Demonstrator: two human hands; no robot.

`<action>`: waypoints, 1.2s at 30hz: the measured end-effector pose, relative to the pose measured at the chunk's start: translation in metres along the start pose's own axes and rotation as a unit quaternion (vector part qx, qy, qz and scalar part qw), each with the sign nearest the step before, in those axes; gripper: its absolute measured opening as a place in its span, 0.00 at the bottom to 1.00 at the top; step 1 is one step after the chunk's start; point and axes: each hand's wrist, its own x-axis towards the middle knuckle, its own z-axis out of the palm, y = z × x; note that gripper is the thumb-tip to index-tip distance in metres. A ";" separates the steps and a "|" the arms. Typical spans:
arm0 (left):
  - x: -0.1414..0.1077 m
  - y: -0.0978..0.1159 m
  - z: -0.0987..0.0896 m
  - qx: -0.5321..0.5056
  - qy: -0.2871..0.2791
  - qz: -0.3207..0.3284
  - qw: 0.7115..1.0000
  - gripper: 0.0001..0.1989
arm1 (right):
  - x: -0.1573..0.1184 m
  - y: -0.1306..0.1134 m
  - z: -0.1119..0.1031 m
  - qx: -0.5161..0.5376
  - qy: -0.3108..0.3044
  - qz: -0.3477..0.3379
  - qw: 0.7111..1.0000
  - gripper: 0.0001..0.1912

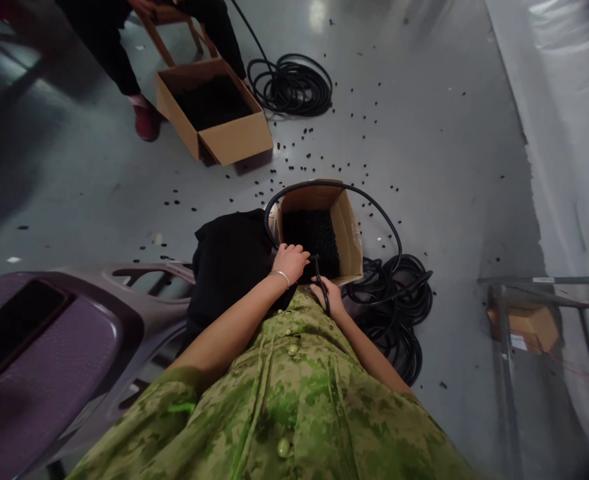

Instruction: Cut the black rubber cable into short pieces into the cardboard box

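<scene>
Between my knees stands an open cardboard box (350,230) with many small black pieces (309,230) inside. My left hand (291,262) is at the box's near left edge, its fingers curled together around something I cannot make out. Just to its right, my right hand (329,297) is closed on a black hose (323,287), whose end points up toward my left fingers. A loop of black hose (369,195) arches over the box, and more coils (409,287) lie on the floor to the right.
A seated person (214,33) is at the upper left behind a second open box (237,139), with coiled hose (299,83) beside it. Small black pieces dot the floor. A purple stool (79,340) bearing a phone (17,327) is on my left; a metal frame (507,373) stands right.
</scene>
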 end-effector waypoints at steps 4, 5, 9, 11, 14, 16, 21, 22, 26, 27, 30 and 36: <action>0.000 0.001 -0.002 0.007 -0.003 0.000 1.000 0.13 | 0.000 0.001 0.000 -0.015 0.004 0.000 1.000 0.18; 0.000 0.001 -0.003 0.007 -0.005 0.000 1.000 0.13 | 0.001 0.002 0.000 -0.019 0.005 -0.002 1.000 0.18; 0.001 0.001 -0.004 0.007 -0.016 0.003 1.000 0.12 | 0.003 0.005 0.002 -0.016 0.010 -0.003 1.000 0.17; 0.003 0.001 -0.003 0.007 -0.021 0.004 1.000 0.12 | 0.004 0.005 0.003 -0.006 0.012 0.001 1.000 0.16; 0.007 0.001 0.001 0.000 -0.028 -0.003 1.000 0.12 | 0.006 0.006 0.004 0.004 0.011 0.003 1.000 0.15; 0.011 0.001 0.004 -0.008 -0.035 -0.012 0.999 0.12 | 0.008 0.008 0.005 0.002 0.014 0.001 1.000 0.15; 0.016 -0.001 0.009 -0.014 -0.041 -0.025 0.999 0.13 | 0.014 0.018 0.010 -0.032 0.028 0.002 0.999 0.14; 0.016 -0.001 0.009 -0.013 -0.040 -0.026 0.999 0.13 | 0.015 0.020 0.011 -0.042 0.029 0.000 0.999 0.14; 0.014 0.000 0.010 -0.017 -0.034 -0.044 0.998 0.13 | 0.018 0.022 0.012 -0.070 0.033 -0.009 0.997 0.14; 0.014 0.000 0.010 -0.018 -0.027 -0.048 0.998 0.13 | 0.018 0.021 0.012 -0.071 0.036 -0.009 0.997 0.14; 0.012 0.000 0.011 -0.013 -0.004 -0.051 0.999 0.13 | 0.017 0.019 0.011 -0.068 0.045 -0.006 0.997 0.15; 0.011 -0.002 0.014 -0.013 -0.002 -0.049 0.999 0.11 | 0.014 0.013 0.006 -0.040 0.034 0.003 0.999 0.16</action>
